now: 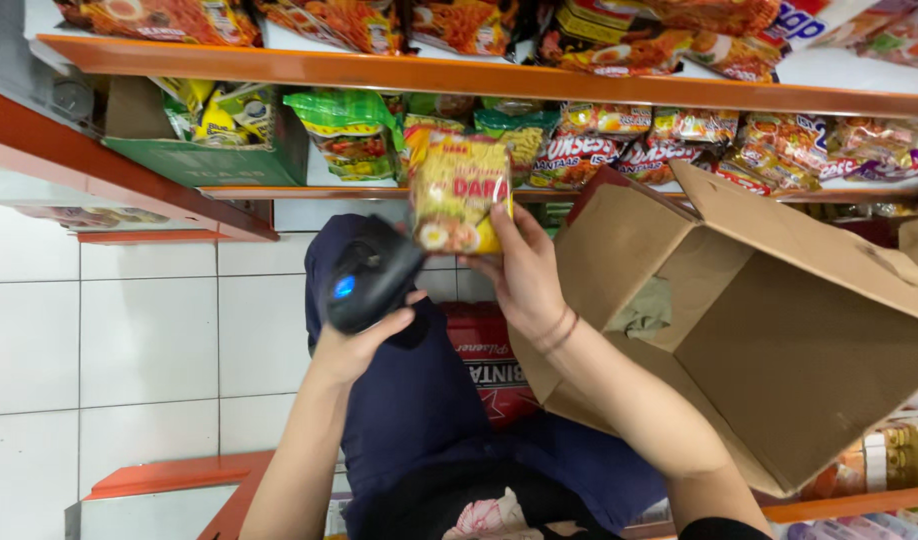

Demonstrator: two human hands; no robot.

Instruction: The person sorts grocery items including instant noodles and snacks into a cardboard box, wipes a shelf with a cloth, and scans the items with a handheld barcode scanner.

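Observation:
My right hand (524, 270) holds up a yellow instant noodle packet (457, 192) by its lower right edge, in front of the shelves. My left hand (357, 345) grips a black handheld scanner (371, 275) with a blue light, just below and left of the packet, its head turned toward it. Both forearms reach up from the bottom of the head view, over my dark blue trousers (419, 400).
An open brown cardboard box (779, 330) lies on its side at the right, touching my right forearm. Orange shelves (479, 75) above carry several noodle packets and a green carton (209, 160). A red flat package (494, 360) sits under my lap. White floor tiles (99, 340) at left.

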